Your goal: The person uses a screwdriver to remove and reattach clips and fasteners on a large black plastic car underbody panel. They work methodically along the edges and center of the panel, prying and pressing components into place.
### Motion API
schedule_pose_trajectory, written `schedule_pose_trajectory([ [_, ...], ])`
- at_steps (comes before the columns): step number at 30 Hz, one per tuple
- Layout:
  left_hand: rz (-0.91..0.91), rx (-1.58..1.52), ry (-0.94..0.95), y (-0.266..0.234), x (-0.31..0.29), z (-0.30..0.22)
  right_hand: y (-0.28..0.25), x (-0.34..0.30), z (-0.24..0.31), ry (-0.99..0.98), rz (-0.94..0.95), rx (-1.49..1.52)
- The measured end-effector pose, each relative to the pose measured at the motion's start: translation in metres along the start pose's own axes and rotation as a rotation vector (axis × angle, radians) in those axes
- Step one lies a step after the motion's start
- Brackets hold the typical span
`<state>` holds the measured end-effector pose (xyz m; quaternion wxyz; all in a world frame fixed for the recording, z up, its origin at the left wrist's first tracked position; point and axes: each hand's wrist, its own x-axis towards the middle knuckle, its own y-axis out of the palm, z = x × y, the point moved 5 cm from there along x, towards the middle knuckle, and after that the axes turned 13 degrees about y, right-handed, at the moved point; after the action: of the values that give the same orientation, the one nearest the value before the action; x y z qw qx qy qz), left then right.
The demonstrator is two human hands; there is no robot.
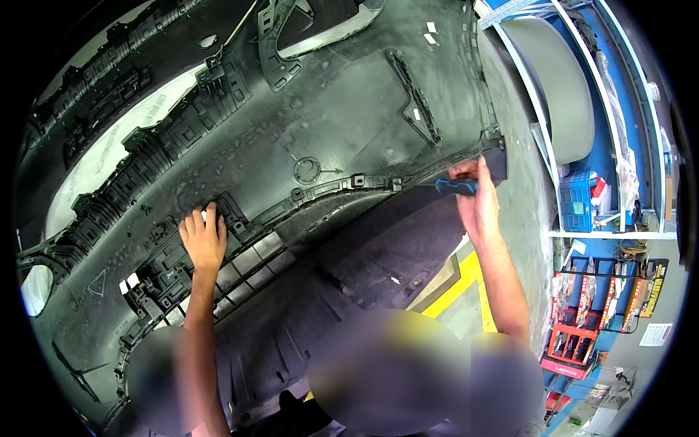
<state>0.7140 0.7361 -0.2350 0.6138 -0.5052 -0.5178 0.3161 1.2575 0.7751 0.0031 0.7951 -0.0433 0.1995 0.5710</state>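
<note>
A large black plastic car bumper (349, 95), its inner side facing up, stretches across the middle of the view. My right hand (477, 200) is closed around the blue and black handle of a screwdriver (451, 187). Its thin shaft points left toward the clips along the bumper's curved edge; whether the tip touches a clip is too small to tell. My left hand (204, 240) lies on the bumper's ribbed part beside a rectangular bracket, fingers somewhat apart. A small white spot shows between those fingers.
A metal rack (535, 109) holding a large grey-green panel stands at right. Below are a blue plastic crate (575, 200) and a red tool holder (573, 342). Yellow floor marking (459, 288) shows beyond the bumper's near edge. Blurred patches hide the lower edge.
</note>
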Motion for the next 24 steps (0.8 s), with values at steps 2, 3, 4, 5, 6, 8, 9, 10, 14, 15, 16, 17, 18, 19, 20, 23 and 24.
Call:
schedule_pose_trajectory([
  [2, 0.005, -0.007, -0.004, -0.001, 0.000, 0.000, -0.019, 0.002, 0.008, -0.026, -0.129, -0.226],
  [3, 0.006, -0.013, -0.005, -0.001, 0.000, -0.001, -0.018, 0.001, 0.023, -0.196, -0.201, -0.601],
  [4, 0.003, -0.023, -0.001, -0.002, 0.000, -0.001, -0.013, -0.002, 0.037, -0.369, -0.267, -0.975],
  [5, 0.000, -0.033, 0.002, -0.002, 0.001, -0.001, -0.017, -0.003, 0.043, -0.301, -0.326, -1.083],
  [6, -0.001, -0.037, 0.005, -0.003, 0.001, 0.000, -0.020, -0.003, 0.047, -0.230, -0.380, -1.186],
  [8, -0.004, -0.035, 0.010, -0.004, 0.001, -0.001, -0.021, -0.002, 0.061, -0.033, -0.417, -1.301],
  [9, -0.007, -0.034, 0.011, -0.003, 0.001, 0.000, -0.018, -0.001, 0.067, 0.095, -0.399, -1.306],
  [10, -0.011, -0.032, 0.013, -0.003, 0.000, 0.001, -0.019, 0.002, 0.069, 0.222, -0.379, -1.309],
  [14, -0.031, -0.034, 0.014, -0.004, 0.000, 0.001, -0.027, 0.018, 0.071, 0.362, -0.200, -1.152],
  [15, -0.033, -0.035, 0.015, -0.003, -0.001, 0.001, -0.025, 0.020, 0.073, 0.384, -0.173, -1.130],
  [16, -0.035, -0.037, 0.016, -0.002, 0.000, 0.001, -0.026, 0.021, 0.075, 0.355, -0.125, -1.137],
  [17, -0.043, -0.037, 0.017, -0.001, 0.000, 0.000, -0.028, 0.023, 0.075, 0.325, -0.078, -1.144],
  [18, -0.046, -0.033, 0.019, -0.002, 0.000, 0.000, -0.022, 0.023, 0.073, 0.300, -0.026, -1.146],
  [19, -0.049, -0.028, 0.021, -0.003, 0.000, 0.000, -0.017, 0.022, 0.073, 0.275, 0.008, -1.195],
  [20, -0.043, -0.026, 0.014, -0.003, -0.001, 0.002, -0.012, 0.019, 0.076, 0.251, 0.042, -1.243],
  [23, -0.033, -0.024, 0.008, -0.002, -0.002, 0.003, -0.004, 0.016, 0.080, 0.201, 0.158, -1.313],
  [24, -0.038, -0.022, 0.009, -0.001, 0.000, 0.002, -0.003, 0.015, 0.083, 0.189, 0.195, -1.327],
])
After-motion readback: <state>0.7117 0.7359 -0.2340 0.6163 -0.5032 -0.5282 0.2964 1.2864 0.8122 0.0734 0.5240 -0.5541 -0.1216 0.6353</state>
